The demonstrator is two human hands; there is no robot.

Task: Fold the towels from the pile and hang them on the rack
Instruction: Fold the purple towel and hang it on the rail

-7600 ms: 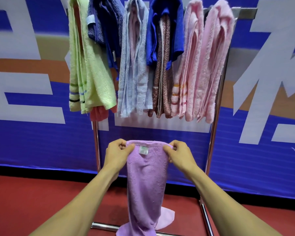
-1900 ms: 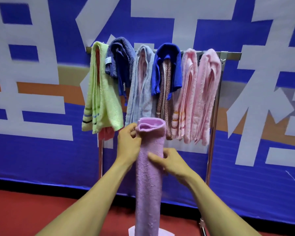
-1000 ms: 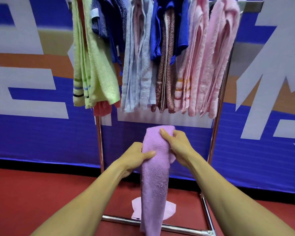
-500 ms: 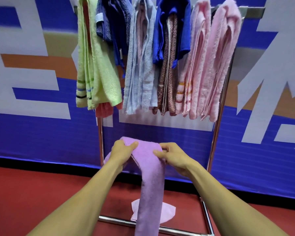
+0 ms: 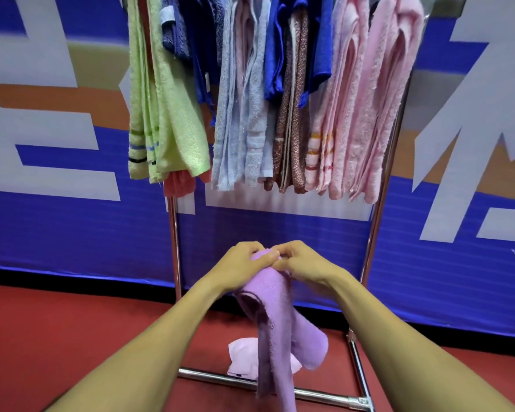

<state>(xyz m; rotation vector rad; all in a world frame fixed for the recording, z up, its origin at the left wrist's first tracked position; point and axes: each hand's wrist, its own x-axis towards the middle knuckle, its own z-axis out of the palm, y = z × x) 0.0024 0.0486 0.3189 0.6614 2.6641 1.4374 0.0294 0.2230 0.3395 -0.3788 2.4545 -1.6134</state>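
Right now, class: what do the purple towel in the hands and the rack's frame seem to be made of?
Purple towel: likely cotton terry; fuzzy, matte, droops limply from both hands. Rack: apparently polished metal tubing, perhaps chrome or steel; bright reflective streaks along its poles.

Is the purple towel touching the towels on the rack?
Apart. The head view shows the purple towel in both hands, with blue wall showing between it and the hanging towels.

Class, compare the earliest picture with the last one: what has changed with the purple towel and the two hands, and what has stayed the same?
The purple towel, first held spread by its top corners, has been folded lengthwise into a narrow strip. The left hand and right hand have come together and now grip its bunched top side by side. The hung towels on the rack and the pale cloth on the floor are unchanged.
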